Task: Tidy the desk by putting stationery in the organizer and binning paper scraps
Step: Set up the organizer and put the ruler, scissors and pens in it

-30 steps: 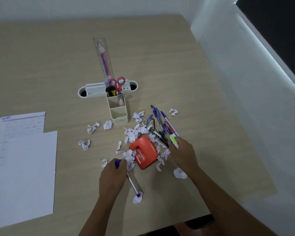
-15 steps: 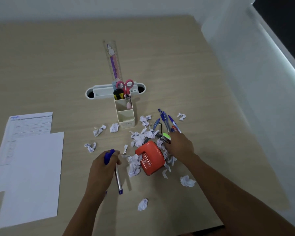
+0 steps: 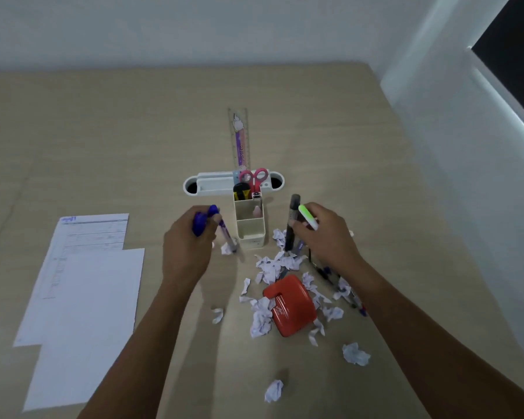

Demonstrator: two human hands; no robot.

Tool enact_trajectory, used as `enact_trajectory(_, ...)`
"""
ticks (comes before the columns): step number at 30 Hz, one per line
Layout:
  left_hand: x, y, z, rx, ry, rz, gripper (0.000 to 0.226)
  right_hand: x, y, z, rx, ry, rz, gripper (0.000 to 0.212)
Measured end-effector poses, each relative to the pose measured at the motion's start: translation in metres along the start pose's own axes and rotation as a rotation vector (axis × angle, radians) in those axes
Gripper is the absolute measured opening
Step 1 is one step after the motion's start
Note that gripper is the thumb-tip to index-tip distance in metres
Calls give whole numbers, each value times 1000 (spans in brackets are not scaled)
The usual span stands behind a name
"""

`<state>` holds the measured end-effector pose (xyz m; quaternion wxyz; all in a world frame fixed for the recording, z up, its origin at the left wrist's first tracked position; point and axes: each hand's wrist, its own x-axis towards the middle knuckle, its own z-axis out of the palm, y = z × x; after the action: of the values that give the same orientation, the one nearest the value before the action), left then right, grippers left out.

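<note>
With left hand point(image 3: 188, 237) gripping blue pens point(image 3: 212, 225) and right hand point(image 3: 324, 234) clutching markers point(image 3: 300, 219), tilt each upright, then drop tip-first into the organizer point(image 3: 250, 222).

Organizer point(image 3: 250, 223) stands mid-desk, its two near compartments open from above; far compartments crowded by scissors point(image 3: 253, 178) and a ruler point(image 3: 240, 137). Left hand point(image 3: 191, 237) and right hand point(image 3: 324, 234) flank it closely, each full of pens. Paper scraps point(image 3: 274, 267) and red hole punch point(image 3: 291, 303) clutter the near-right approach. Sheets point(image 3: 82, 297) cover the left edge. Desk point(image 3: 103, 131) bare toward the far corners.
</note>
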<state>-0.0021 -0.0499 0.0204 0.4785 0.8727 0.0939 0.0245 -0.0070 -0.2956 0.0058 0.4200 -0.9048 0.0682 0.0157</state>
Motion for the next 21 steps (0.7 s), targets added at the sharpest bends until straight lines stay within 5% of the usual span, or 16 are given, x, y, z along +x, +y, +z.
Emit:
enact_trajectory(12, 66, -13, 40, 378, 22, 241, 26, 46, -33, 74, -165, 107, -97, 23)
enact_trajectory(21, 78, -28, 62, 300, -75, 204, 22, 48, -34, 103, -298, 81, -107, 28)
